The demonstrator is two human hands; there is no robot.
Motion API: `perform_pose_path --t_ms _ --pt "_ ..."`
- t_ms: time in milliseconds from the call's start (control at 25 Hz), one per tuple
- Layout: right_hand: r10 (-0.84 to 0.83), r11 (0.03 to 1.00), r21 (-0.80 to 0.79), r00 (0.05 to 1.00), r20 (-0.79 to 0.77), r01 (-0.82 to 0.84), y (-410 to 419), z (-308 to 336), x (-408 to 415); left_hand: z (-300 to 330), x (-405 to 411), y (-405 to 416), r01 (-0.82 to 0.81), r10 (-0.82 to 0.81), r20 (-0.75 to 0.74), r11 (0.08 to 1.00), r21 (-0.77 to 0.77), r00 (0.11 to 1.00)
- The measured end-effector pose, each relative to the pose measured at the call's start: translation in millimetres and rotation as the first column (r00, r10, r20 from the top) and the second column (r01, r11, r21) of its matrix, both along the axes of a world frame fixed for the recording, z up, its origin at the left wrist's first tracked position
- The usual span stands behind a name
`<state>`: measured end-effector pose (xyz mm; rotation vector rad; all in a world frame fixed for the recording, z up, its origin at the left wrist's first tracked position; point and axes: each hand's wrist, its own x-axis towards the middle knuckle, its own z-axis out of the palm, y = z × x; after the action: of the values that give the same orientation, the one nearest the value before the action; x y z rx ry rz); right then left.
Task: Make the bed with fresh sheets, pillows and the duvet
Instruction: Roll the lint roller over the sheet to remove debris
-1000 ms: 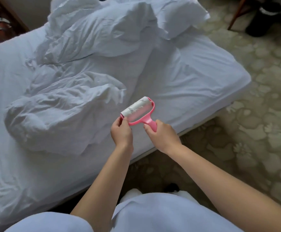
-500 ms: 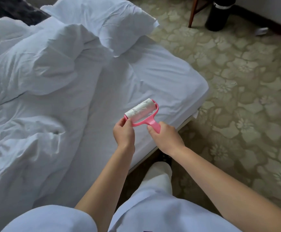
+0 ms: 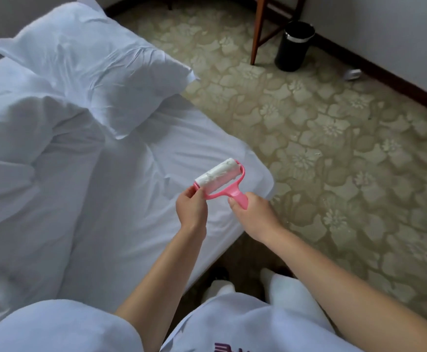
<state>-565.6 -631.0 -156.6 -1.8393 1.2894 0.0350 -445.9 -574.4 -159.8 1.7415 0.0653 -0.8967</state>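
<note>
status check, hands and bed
Right hand grips lint roller handle, left hand pinches its roll end. Duvet bunched, pillow loose. Nothing blocking.

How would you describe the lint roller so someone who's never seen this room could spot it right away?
Find the bed with white sheets, then its near corner by the patterned floor. Above that corner, the left hand and right hand hold the lint roller. It is the only pink thing among the white bedding, with a white sticky roll.

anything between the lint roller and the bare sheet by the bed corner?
Nothing visible. The lint roller, gripped by the right hand at the handle and pinched by the left hand at the roll's end, hangs over bare sheet. The pillow and crumpled duvet lie further left.
</note>
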Motion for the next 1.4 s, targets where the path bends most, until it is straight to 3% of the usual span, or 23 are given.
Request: perform_pose_path --t_ms 240,440,760,1120,1240,1400 --pt "0.11 0.994 -0.023 0.994 -0.005 -0.11 -126 -3 -18 -4 -24 -116 -0.068 0.065 0.073 0.997 0.04 0.995" --pt "0.279 0.96 -0.036 0.96 -0.001 -0.279 -242 9 -42 3 -60 -214 -0.219 0.211 0.094 0.973 0.073 0.973" --pt "0.544 0.833 -0.099 0.839 -0.025 -0.544 -359 12 -23 16 -71 -303 -0.46 0.449 0.141 0.887 0.05 0.882" --pt "0.698 0.707 -0.076 0.711 -0.092 -0.704 -474 3 75 -7 7 -410 -0.642 0.639 0.059 0.764 0.063 0.767" --pt "0.709 0.693 -0.081 0.697 -0.106 -0.717 -514 6 112 -2 40 -447 -0.646 0.646 0.026 0.761 0.059 0.763" --pt "0.745 0.654 -0.088 0.66 -0.096 -0.752 -547 19 161 7 83 -479 -0.696 0.694 0.051 0.716 0.05 0.718"
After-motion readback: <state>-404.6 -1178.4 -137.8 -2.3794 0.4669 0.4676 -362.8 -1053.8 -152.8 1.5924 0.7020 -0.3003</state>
